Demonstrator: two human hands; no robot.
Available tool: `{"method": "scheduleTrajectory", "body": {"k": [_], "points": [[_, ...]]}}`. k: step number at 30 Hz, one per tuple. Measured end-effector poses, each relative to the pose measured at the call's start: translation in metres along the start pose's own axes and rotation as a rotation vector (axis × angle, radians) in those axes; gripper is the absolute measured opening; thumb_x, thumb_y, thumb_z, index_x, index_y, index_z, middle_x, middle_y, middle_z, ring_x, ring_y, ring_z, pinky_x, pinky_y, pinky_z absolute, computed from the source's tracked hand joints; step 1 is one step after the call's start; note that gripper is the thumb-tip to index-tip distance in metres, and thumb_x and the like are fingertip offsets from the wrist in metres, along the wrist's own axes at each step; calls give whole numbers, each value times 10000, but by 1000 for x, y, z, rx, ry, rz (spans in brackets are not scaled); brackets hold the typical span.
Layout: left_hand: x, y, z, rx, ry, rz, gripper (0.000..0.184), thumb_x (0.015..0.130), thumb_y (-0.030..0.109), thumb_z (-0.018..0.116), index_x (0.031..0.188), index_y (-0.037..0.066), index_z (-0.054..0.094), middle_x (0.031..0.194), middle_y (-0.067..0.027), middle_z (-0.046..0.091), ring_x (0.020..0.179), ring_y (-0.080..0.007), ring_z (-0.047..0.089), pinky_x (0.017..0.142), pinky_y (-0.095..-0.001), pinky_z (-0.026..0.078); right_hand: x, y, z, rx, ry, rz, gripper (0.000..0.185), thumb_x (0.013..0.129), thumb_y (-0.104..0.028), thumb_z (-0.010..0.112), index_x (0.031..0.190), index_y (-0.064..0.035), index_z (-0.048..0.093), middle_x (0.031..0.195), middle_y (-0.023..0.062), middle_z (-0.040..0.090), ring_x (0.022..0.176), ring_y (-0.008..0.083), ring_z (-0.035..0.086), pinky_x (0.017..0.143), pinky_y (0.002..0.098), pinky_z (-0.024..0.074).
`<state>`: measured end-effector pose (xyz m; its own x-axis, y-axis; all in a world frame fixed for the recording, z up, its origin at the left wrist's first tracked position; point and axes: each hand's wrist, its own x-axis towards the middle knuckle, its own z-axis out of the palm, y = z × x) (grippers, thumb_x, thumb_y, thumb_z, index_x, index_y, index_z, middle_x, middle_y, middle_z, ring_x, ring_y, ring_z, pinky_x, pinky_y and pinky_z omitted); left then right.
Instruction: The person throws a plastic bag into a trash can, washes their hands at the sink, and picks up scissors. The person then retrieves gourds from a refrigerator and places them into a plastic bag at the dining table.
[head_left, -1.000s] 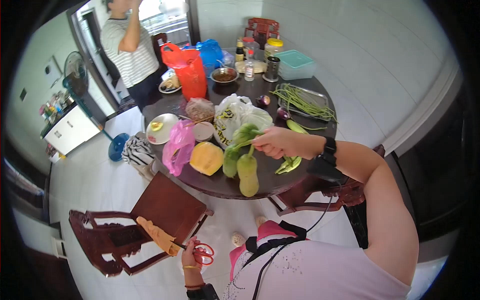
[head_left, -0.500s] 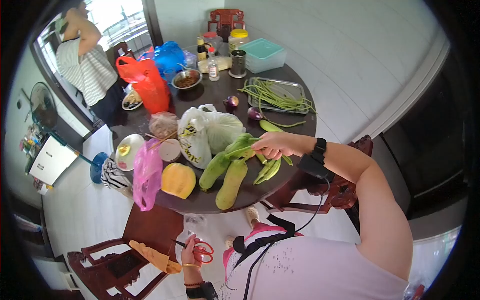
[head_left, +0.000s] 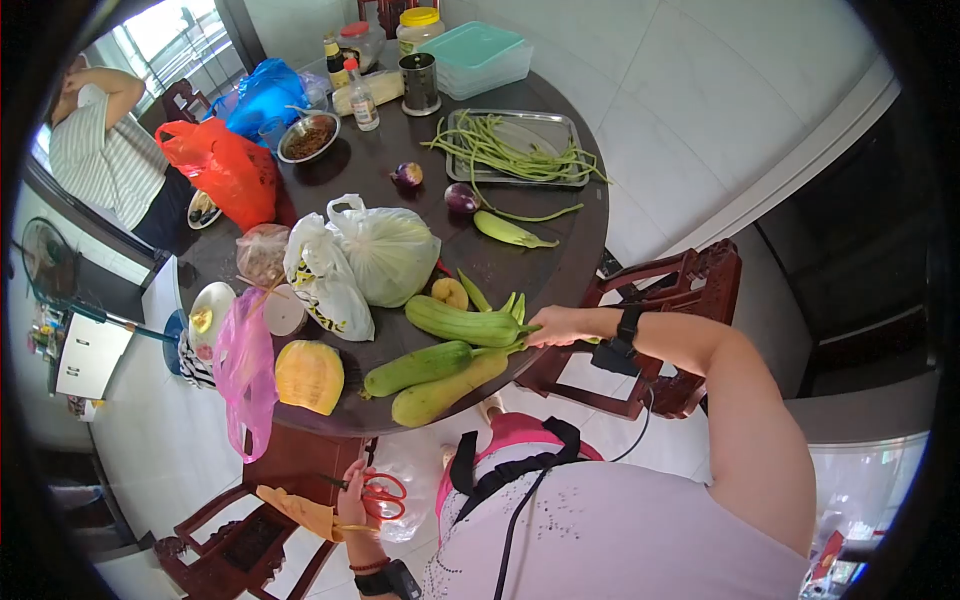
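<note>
My right hand (head_left: 560, 327) is closed round the stem ends of a bunch of gourds at the table's near right edge. A ribbed green gourd (head_left: 465, 320) lies across the back, with a smoother green gourd (head_left: 415, 370) and a paler yellowish gourd (head_left: 450, 389) in front. Low beside the chair, my left hand (head_left: 352, 490) grips red-handled scissors (head_left: 384, 497), dark blades pointing left. A clear plastic bag (head_left: 425, 485) hangs by that hand; whether it is held I cannot tell. A cut orange-yellow melon-like piece (head_left: 309, 376) sits left of the gourds.
White plastic bags (head_left: 385, 250), a pink bag (head_left: 243, 360) and a red bag (head_left: 225, 175) stand on the round table (head_left: 375, 190). Green beans lie on a tray (head_left: 570, 130). Wooden chairs (head_left: 690, 300) flank me. Another person (head_left: 110, 165) stands at the far left.
The gourds, lifted and hanging from my right hand before, now lie lower and flatter at the table edge. The view has shifted, and more of the clear bag shows beside my left hand.
</note>
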<state>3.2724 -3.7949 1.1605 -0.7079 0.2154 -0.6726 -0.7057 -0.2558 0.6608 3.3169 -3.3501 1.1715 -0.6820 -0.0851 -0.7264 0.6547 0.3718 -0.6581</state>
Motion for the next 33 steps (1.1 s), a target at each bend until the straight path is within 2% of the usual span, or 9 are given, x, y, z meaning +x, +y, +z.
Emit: {"method": "scheduleTrajectory", "body": {"k": [3,6,8,11,17,24,28,30,33], "points": [[22,-11,7,85,-19,-116,297,826,154,495,1092,38,432,855,-104,560,553,-150,542,555,-328,505,20,8,-1,-27,-23,-43,223,750,-262,548,699,-45,542,534,-5,430,386,93,366,352,254,314],[49,-22,26,114,-87,-242,335,820,184,516,1107,39,424,894,-139,574,572,-157,547,569,-330,498,40,11,-4,-92,-15,-85,241,756,-267,553,707,-30,555,537,-7,441,461,86,418,420,241,355],[70,-20,46,142,-145,-367,325,823,190,513,1098,40,426,897,-147,578,590,-162,547,592,-333,488,52,19,-5,90,-50,-167,268,757,-286,562,731,-20,570,565,-3,470,558,94,463,514,234,387],[95,-23,65,18,-200,-413,291,819,188,523,1053,31,450,865,-143,579,594,-169,542,601,-337,475,61,25,-9,86,-90,-110,303,762,-305,562,771,-2,581,628,14,535,635,106,503,577,239,403],[150,-3,83,-87,-137,-373,262,803,180,553,959,-18,480,790,-157,570,544,-170,517,552,-323,467,90,31,-21,-126,2,-201,339,780,-311,537,825,22,585,751,46,597,693,107,525,623,249,417],[194,33,112,0,-169,-307,312,816,228,535,972,-37,480,801,-185,576,533,-156,507,531,-313,470,130,-5,-58,-85,185,-329,296,760,-279,544,787,12,588,710,92,595,656,143,544,605,287,428],[244,70,146,-22,-205,-324,320,818,238,530,978,-35,482,791,-180,581,547,-154,513,537,-310,474,167,-42,-110,-30,276,-307,258,748,-246,558,780,8,592,651,70,570,603,126,511,568,273,409],[295,96,164,-27,-211,-326,323,818,247,530,979,-30,483,792,-178,583,549,-155,516,533,-314,475,204,-69,-150,-27,322,-330,246,760,-221,579,862,2,596,631,8,527,592,76,451,549,231,379],[321,114,193,-27,-154,-279,317,818,254,530,958,-29,494,787,-178,584,543,-156,516,521,-312,475,232,-86,-183,33,314,-282,228,752,-213,584,842,-4,602,654,5,524,616,73,455,569,223,382]]}}
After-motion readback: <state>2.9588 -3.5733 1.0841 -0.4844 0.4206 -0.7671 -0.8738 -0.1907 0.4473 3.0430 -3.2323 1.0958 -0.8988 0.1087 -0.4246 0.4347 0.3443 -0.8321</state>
